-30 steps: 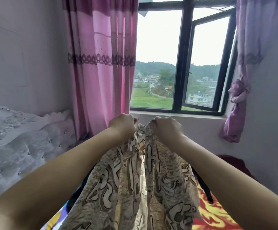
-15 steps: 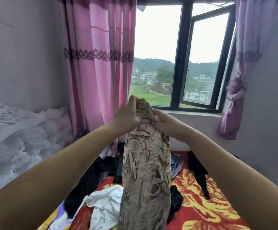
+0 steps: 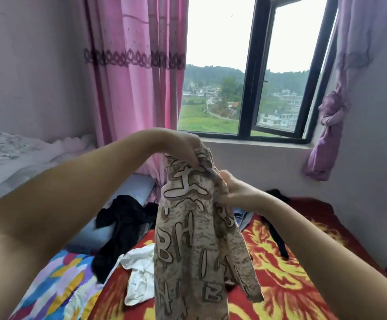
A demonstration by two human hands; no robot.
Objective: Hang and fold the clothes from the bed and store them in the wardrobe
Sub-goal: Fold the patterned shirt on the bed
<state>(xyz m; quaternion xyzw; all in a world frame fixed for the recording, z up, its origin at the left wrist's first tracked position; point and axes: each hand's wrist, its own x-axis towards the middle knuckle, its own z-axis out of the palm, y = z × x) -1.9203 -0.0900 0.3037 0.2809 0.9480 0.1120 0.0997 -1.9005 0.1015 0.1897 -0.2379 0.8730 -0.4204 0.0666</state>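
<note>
A beige garment (image 3: 187, 239) printed with brown-outlined letters hangs folded lengthwise above the bed (image 3: 280, 273). My left hand (image 3: 185, 146) pinches its top edge from above. My right hand (image 3: 234, 195) holds its right side lower down, thumb up and fingers tucked into the cloth. On the red and yellow bedspread lie a black garment (image 3: 123, 222), a white garment (image 3: 139, 273), another black piece (image 3: 278, 234) and a bit of blue cloth (image 3: 243, 218).
A pale blue pillow (image 3: 139, 185) and a multicoloured sheet (image 3: 56, 287) lie at the left. A tufted headboard (image 3: 7, 158) is at the far left. Pink curtains (image 3: 137, 77) and an open window (image 3: 257, 77) face me; a knotted purple curtain (image 3: 326, 135) hangs right.
The garment was spread between both hands, then brought together into a narrow fold. My right hand has slid down from the top edge to the garment's side; the left keeps the top.
</note>
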